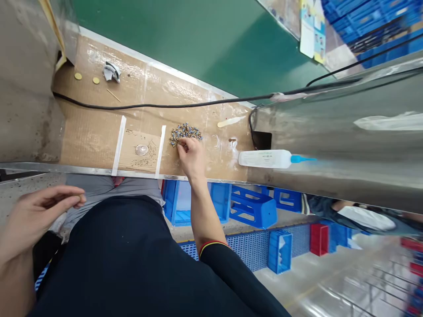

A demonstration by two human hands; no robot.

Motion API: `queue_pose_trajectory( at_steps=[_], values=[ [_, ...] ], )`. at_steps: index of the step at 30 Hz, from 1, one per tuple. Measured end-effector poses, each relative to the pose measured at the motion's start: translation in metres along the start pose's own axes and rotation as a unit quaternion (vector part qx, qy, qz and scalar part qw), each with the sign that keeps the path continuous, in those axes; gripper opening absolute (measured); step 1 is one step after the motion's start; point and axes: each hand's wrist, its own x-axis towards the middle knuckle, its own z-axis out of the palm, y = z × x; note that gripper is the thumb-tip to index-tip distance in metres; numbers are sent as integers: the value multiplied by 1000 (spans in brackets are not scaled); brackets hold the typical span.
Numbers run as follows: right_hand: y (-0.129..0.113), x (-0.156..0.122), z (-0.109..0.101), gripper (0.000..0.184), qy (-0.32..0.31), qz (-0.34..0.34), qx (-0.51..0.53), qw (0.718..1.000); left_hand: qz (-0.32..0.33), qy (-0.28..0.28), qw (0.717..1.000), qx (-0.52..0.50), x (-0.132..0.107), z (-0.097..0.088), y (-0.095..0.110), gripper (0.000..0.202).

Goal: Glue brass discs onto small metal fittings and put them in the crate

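My right hand (191, 157) reaches over the brown cardboard-covered bench (95, 132) and pinches at the near edge of a pile of small metal parts (185, 132); what its fingertips hold is too small to see. My left hand (39, 213) hangs low at the left, off the bench, thumb pressed against the fingertips in a pinch on something I cannot make out. Between two white tape strips lies a small clear round disc (142, 150).
A white glue bottle with a blue nozzle (271, 159) lies on its side right of the pile. A black cable (148, 105) crosses the bench. Two brass discs (86, 78), a crumpled scrap (111, 71), a wooden stick (231, 121), a green conveyor belt (205, 39), blue crates (254, 209) below.
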Motion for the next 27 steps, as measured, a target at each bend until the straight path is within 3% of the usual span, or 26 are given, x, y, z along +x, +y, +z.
queue_pose_trajectory(
  at_steps=[3,10,13,15,18,22,24,27],
  values=[
    [-1,4,-2,18,-16,6,0,1000,-45,-43,997,-52,10,24,3,37],
    [-5,4,-7,22,10,-15,17,1000,19,-78,988,-132,35,54,38,46],
    [-6,-6,-9,30,67,-13,75,995,52,-62,984,-160,40,69,46,42],
    [-7,-16,-8,26,89,2,140,986,71,-42,983,-164,41,79,50,41],
    [-11,-32,-1,23,89,33,202,975,95,-16,986,-134,43,88,54,34],
    [-14,-47,10,22,67,35,168,983,116,-12,988,-105,50,91,57,18],
    [-14,-50,15,27,69,77,231,967,111,-27,985,-128,56,91,57,16],
    [-13,-51,21,44,55,162,385,907,95,-42,980,-167,64,95,57,15]
  ],
)
